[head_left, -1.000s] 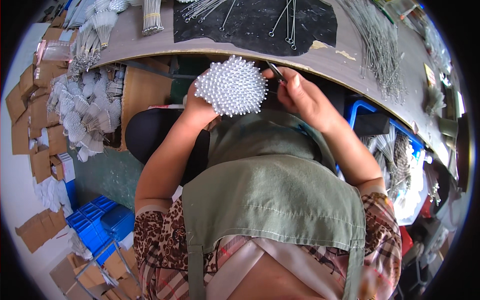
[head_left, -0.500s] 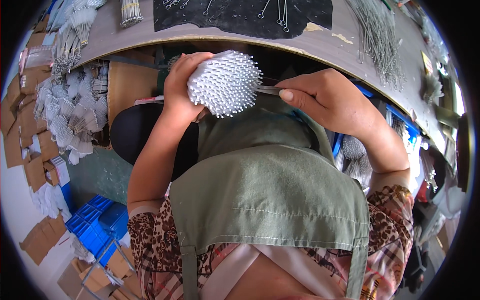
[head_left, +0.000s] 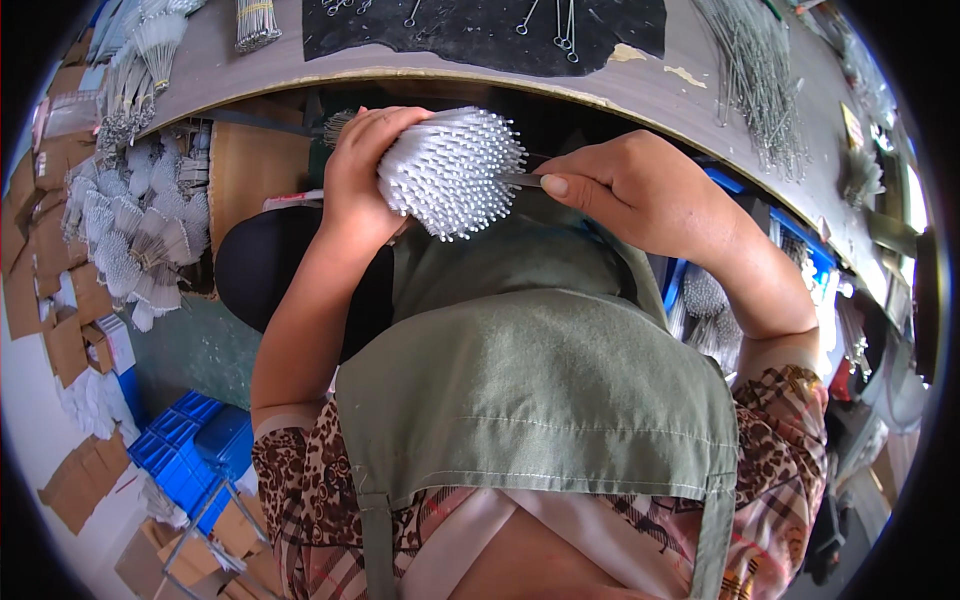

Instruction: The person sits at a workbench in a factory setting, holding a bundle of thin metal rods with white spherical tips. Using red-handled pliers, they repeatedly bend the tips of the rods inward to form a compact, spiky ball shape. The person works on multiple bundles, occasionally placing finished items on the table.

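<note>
My left hand (head_left: 362, 170) is closed around a thick bundle of thin white-bristled brushes (head_left: 450, 172). Their rounded white tips face right, toward my other hand. Between the thumb and fingers of my right hand (head_left: 625, 190) are slim metal tweezers (head_left: 522, 180). The ends of the tweezers reach the right side of the bundle, among the tips; whether they grip one brush I cannot tell. The bundle is held above my lap, in front of the green apron (head_left: 540, 390). The far end of the bundle is hidden behind my left hand.
Just beyond my hands runs the chipped edge of a grey table (head_left: 440, 76). On it lie a black mat (head_left: 480, 35) with looped wires and, at right, a pile of wire pieces (head_left: 750, 90). More brush bundles (head_left: 140, 225) are heaped at left, above blue crates (head_left: 195, 440).
My right hand has moved left with the tweezers, bringing their ends onto the bundle's tips. The bundle in my left hand has shifted only slightly.
</note>
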`<action>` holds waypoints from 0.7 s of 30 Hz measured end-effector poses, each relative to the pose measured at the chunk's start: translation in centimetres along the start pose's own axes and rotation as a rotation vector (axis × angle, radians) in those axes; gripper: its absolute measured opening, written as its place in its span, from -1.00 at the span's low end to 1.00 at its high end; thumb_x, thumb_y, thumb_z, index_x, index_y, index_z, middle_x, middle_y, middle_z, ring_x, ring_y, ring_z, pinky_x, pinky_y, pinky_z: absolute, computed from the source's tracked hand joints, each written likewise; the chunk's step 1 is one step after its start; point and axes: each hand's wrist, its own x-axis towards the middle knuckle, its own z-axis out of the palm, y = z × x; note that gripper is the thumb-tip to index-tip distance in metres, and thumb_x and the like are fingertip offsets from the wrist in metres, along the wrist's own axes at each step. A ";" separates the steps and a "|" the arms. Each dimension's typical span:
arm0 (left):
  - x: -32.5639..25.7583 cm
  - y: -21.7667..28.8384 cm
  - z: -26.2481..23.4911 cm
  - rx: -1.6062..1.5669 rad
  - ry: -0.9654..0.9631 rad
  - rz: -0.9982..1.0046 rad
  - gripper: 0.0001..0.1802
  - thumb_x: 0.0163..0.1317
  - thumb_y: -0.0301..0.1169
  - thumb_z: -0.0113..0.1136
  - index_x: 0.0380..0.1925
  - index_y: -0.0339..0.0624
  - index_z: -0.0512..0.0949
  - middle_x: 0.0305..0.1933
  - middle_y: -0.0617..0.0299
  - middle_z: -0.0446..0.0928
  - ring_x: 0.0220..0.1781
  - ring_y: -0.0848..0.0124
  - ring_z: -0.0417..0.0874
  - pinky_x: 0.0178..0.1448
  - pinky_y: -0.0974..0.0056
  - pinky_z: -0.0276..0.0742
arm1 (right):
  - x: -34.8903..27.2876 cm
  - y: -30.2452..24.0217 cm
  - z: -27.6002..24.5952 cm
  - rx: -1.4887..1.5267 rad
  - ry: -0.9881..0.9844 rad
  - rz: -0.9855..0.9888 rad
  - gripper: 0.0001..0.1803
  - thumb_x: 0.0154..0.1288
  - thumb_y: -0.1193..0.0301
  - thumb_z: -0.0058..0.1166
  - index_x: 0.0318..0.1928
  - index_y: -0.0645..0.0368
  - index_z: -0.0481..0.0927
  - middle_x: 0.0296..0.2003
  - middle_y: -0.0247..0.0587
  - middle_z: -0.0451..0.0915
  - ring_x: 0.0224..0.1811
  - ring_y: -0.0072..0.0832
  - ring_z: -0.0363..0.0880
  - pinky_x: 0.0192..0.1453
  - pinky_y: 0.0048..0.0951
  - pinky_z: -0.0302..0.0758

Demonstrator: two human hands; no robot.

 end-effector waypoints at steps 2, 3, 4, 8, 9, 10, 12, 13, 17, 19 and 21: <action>0.0 -0.1 0.1 -0.016 0.002 0.006 -0.45 -0.29 -0.38 0.37 -0.14 -0.06 0.49 -0.18 0.20 0.57 -0.08 0.20 0.56 0.20 0.10 0.29 | 0.0 -0.1 -0.1 -0.028 -0.002 0.000 -0.66 0.30 0.20 -0.10 -0.29 0.20 0.62 -0.38 -0.07 0.60 -0.31 -0.13 0.57 -0.21 -0.26 0.50; 0.0 -0.2 0.1 -0.023 0.004 0.009 -0.45 -0.29 -0.38 0.37 -0.15 -0.06 0.49 -0.18 0.19 0.57 -0.09 0.20 0.56 0.19 0.10 0.29 | 0.0 -0.1 -0.1 -0.042 -0.003 -0.002 -0.66 0.30 0.20 -0.10 -0.29 0.20 0.62 -0.37 -0.07 0.60 -0.31 -0.13 0.57 -0.21 -0.26 0.50; 0.0 -0.2 0.2 -0.031 0.007 0.004 -0.45 -0.29 -0.38 0.37 -0.15 -0.06 0.49 -0.18 0.19 0.57 -0.09 0.20 0.56 0.19 0.10 0.30 | 0.0 0.0 -0.1 -0.054 0.006 -0.008 -0.66 0.29 0.20 -0.09 -0.29 0.20 0.62 -0.37 -0.07 0.60 -0.31 -0.13 0.57 -0.21 -0.26 0.50; -0.1 -0.1 0.2 -0.069 0.006 -0.025 -0.45 -0.28 -0.39 0.37 -0.15 -0.09 0.48 -0.18 0.17 0.57 -0.10 0.19 0.57 0.18 0.11 0.31 | -0.1 0.2 -0.2 -0.081 0.017 -0.021 -0.66 0.30 0.20 -0.09 -0.28 0.20 0.62 -0.38 -0.08 0.60 -0.31 -0.14 0.57 -0.21 -0.26 0.50; -0.1 -0.1 0.3 -0.078 0.004 -0.036 -0.46 -0.28 -0.39 0.38 -0.15 -0.10 0.48 -0.18 0.17 0.57 -0.11 0.18 0.57 0.18 0.12 0.31 | -0.1 0.2 -0.3 -0.084 0.014 -0.025 -0.66 0.30 0.20 -0.09 -0.28 0.20 0.62 -0.38 -0.08 0.60 -0.31 -0.14 0.57 -0.21 -0.26 0.50; -0.4 -0.5 0.5 -0.142 0.014 -0.069 -0.45 -0.28 -0.40 0.38 -0.15 -0.11 0.48 -0.18 0.15 0.57 -0.11 0.18 0.57 0.17 0.13 0.32 | -0.1 0.2 -0.3 -0.043 0.004 -0.014 -0.65 0.31 0.19 -0.10 -0.27 0.20 0.62 -0.39 -0.07 0.60 -0.32 -0.13 0.57 -0.22 -0.27 0.50; -1.2 -1.8 1.2 -0.262 0.041 -0.133 -0.43 -0.29 -0.42 0.38 -0.14 -0.13 0.47 -0.18 0.12 0.57 -0.12 0.17 0.57 0.15 0.16 0.34 | -0.2 0.1 -0.6 0.036 -0.017 0.000 -0.65 0.32 0.18 -0.11 -0.25 0.20 0.61 -0.42 -0.06 0.60 -0.34 -0.12 0.57 -0.24 -0.27 0.49; -1.7 -2.1 1.4 -0.302 -0.004 -0.195 -0.44 -0.23 -0.44 0.37 -0.10 -0.17 0.46 -0.16 0.13 0.57 -0.09 0.21 0.58 0.14 0.20 0.37 | -0.2 0.2 -0.7 0.065 -0.018 0.006 -0.64 0.33 0.18 -0.12 -0.24 0.21 0.60 -0.42 -0.05 0.59 -0.34 -0.13 0.57 -0.23 -0.29 0.48; -1.9 -2.9 1.7 -0.262 -0.238 -0.160 -0.59 0.09 -0.43 0.11 0.01 -0.17 0.44 0.04 0.17 0.48 0.11 0.20 0.45 0.22 0.12 0.32 | -0.7 1.1 -0.2 0.228 0.083 -0.031 -0.58 0.37 0.13 -0.17 -0.20 0.25 0.57 -0.38 -0.03 0.58 -0.32 -0.22 0.56 -0.17 -0.37 0.46; -1.5 -2.8 1.5 -0.309 -0.293 -0.171 -0.64 0.21 -0.40 -0.02 0.04 -0.13 0.44 0.12 0.18 0.43 0.18 0.17 0.39 0.27 0.06 0.27 | -0.8 1.8 0.6 0.300 0.168 -0.073 -0.53 0.38 0.10 -0.20 -0.17 0.29 0.56 -0.43 -0.12 0.56 -0.36 -0.36 0.51 -0.21 -0.44 0.42; -1.1 -2.6 1.6 -0.235 -0.270 -0.074 -0.64 0.23 -0.41 -0.02 0.05 -0.15 0.43 0.13 0.17 0.42 0.17 0.21 0.41 0.26 0.10 0.30 | -0.9 2.3 1.5 0.336 0.238 -0.090 -0.45 0.39 0.05 -0.25 -0.15 0.34 0.54 -0.54 -0.31 0.51 -0.47 -0.56 0.42 -0.30 -0.54 0.35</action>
